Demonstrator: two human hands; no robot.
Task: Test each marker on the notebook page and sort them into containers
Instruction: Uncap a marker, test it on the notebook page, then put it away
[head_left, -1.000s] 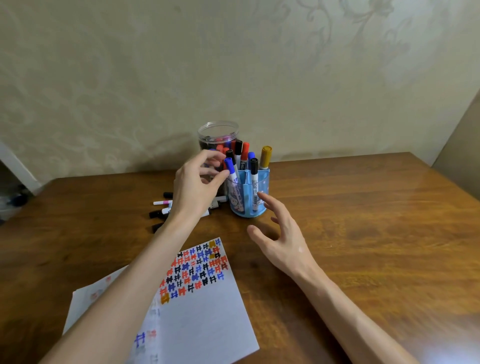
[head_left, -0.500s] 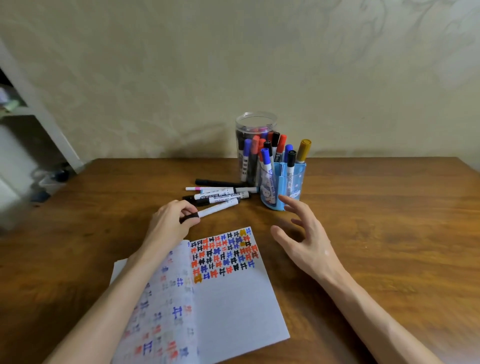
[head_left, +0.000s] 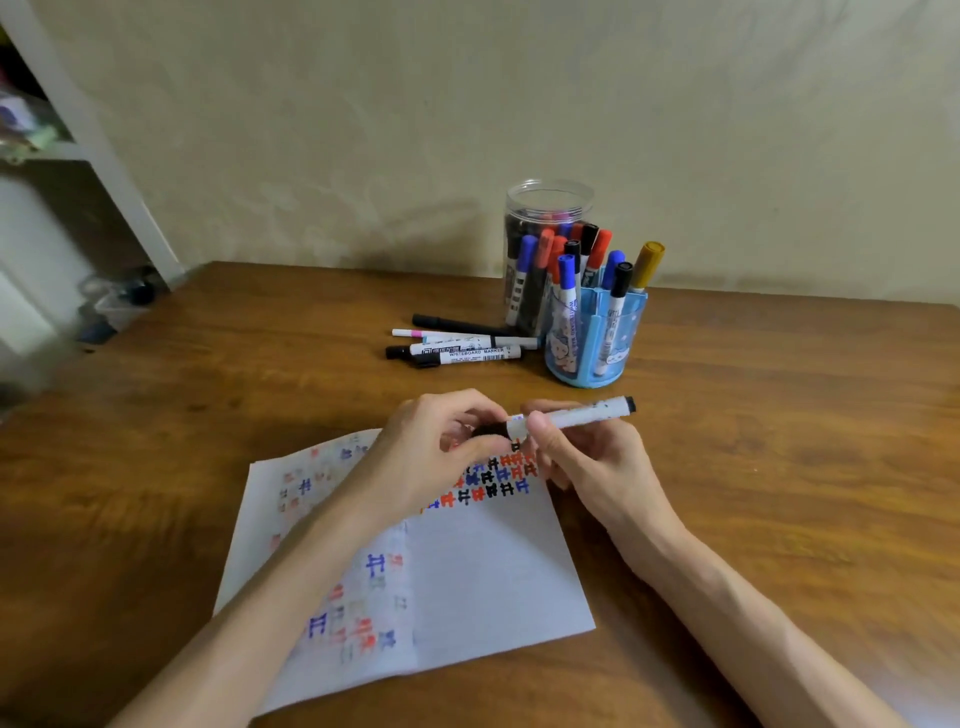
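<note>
Head view: hovering a white marker (head_left: 571, 415) just above the notebook page (head_left: 493, 571), clamping its barrel in the right hand (head_left: 587, 457), pinching the dark end, probably the cap, with the left hand (head_left: 441, 452). Likely handling light, stiff, slightly slick, so favouring mid-barrel.

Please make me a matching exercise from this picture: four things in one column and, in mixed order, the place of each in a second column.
Things:
1. yellow-capped marker
2. clear jar
3. notebook
4. patterned white marker

Places:
A. gripped by the left hand and the right hand
B. standing in the blue holder
C. lying open on the table, below the hands
D. behind the blue holder

Pairs: 1-B, 2-D, 3-C, 4-A
</note>
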